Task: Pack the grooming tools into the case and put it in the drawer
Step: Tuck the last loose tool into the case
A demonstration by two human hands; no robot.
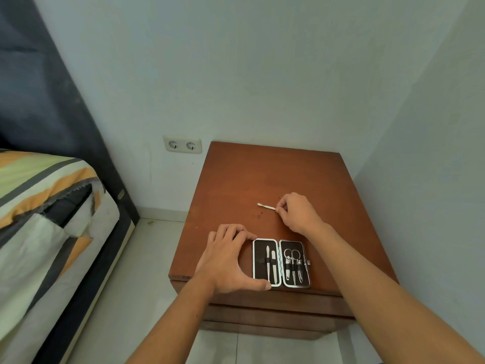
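An open black grooming case [281, 262] with a pale rim lies near the front edge of a brown wooden nightstand [262, 179]. Its left half holds two slim metal tools under a strap; its right half holds scissors, clippers and other small tools. My left hand [231, 258] spans the case's left side, fingers at the top corner and thumb at the bottom edge. Farther back, my right hand [296, 214] pinches the end of a thin silver tool [266, 206] that rests on the tabletop. A dark thin tip shows just above that hand.
Closed drawer fronts [275, 311] show below the nightstand's front edge. A bed with a striped cover [47, 219] and dark headboard stands to the left. A double wall socket [183, 145] is on the wall behind. Pale floor tiles lie between the bed and the nightstand.
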